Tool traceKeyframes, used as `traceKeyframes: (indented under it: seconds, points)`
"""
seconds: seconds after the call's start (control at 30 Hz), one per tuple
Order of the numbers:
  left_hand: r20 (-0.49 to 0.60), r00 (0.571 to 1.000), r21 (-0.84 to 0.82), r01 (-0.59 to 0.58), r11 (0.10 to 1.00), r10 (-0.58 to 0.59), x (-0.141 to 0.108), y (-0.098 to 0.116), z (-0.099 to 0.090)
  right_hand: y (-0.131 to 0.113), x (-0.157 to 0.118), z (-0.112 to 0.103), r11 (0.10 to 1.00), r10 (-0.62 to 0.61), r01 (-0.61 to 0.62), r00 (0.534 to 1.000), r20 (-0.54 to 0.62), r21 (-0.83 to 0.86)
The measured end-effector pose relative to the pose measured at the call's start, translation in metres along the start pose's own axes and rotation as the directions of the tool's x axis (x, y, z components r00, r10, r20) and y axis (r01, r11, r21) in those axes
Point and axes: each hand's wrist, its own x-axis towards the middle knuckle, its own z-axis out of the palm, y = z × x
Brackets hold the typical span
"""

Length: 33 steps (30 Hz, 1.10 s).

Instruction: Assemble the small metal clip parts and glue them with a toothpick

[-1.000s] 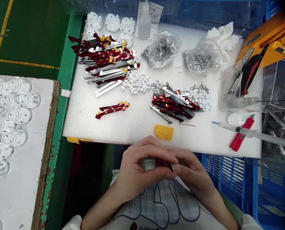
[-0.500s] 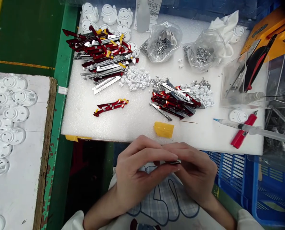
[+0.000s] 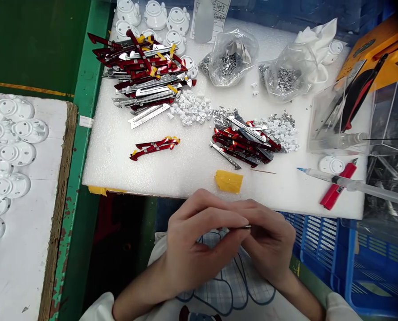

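My left hand (image 3: 202, 243) and my right hand (image 3: 268, 243) meet just off the table's near edge. Between the left thumb and forefinger is a thin dark strip (image 3: 245, 227), seen almost edge-on and mostly hidden. The right fingers press around the same strip from the other side. Straight ahead of the hands lies a piece of yellow tape (image 3: 228, 181). Beyond it is a pile of red and silver strips (image 3: 242, 142), with small white parts (image 3: 282, 132) beside it. Two red strips (image 3: 155, 147) lie apart to the left.
A larger heap of red and silver strips (image 3: 141, 71) stands far left, near white round housings (image 3: 128, 12). Bags of small metal pieces (image 3: 232, 60) lie at the back. A syringe (image 3: 349, 183) crosses a red pen-like tool (image 3: 339, 185) on the right. Blue crates (image 3: 335, 254) stand below.
The hands stay together on the strip, with a slight shift and turn of the fingers. Less of the strip shows now. The whole view has shifted a little.
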Motion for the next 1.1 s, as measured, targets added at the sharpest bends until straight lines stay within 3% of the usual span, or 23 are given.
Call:
traceKeyframes:
  seconds: [0.23, 0.37, 0.53, 0.7, 0.8, 0.93, 1.1]
  points:
    - [0.037, 0.999, 0.041, -0.035, 0.999, 0.033, 0.001, -0.006, -0.001, 0.005, -0.001, 0.003, 0.998, -0.026, 0.031, 0.993, -0.112, 0.048]
    - [0.115, 0.992, 0.071, -0.053, 0.996, 0.045, 0.001, -0.01, -0.004, 0.003, -0.001, -0.003, 0.997, -0.046, 0.055, 0.984, -0.17, 0.047]
    - [0.167, 0.985, 0.133, -0.072, 0.989, 0.049, 0.003, -0.011, -0.008, -0.001, -0.001, -0.01, 0.996, -0.061, 0.052, 0.991, -0.117, -0.075]
    - [0.206, 0.977, 0.162, -0.098, 0.982, 0.063, 0.01, -0.011, -0.012, -0.001, 0.002, -0.016, 0.998, 0.062, -0.061, 0.995, -0.072, 0.014]
    - [0.226, 0.971, 0.178, -0.116, 0.977, 0.074, 0.012, -0.012, -0.014, 0.0, 0.003, -0.019, 0.998, 0.063, -0.063, 0.997, -0.052, -0.002]
    - [0.231, 0.972, 0.138, -0.079, 0.987, 0.045, 0.011, -0.014, -0.013, 0.001, 0.005, -0.019, 0.997, -0.02, 0.016, 0.999, -0.048, -0.08]
    - [0.21, 0.976, 0.019, 0.059, 0.998, -0.062, 0.009, -0.013, -0.012, 0.0, 0.006, -0.018, 0.991, -0.079, 0.072, 0.995, -0.061, -0.112]
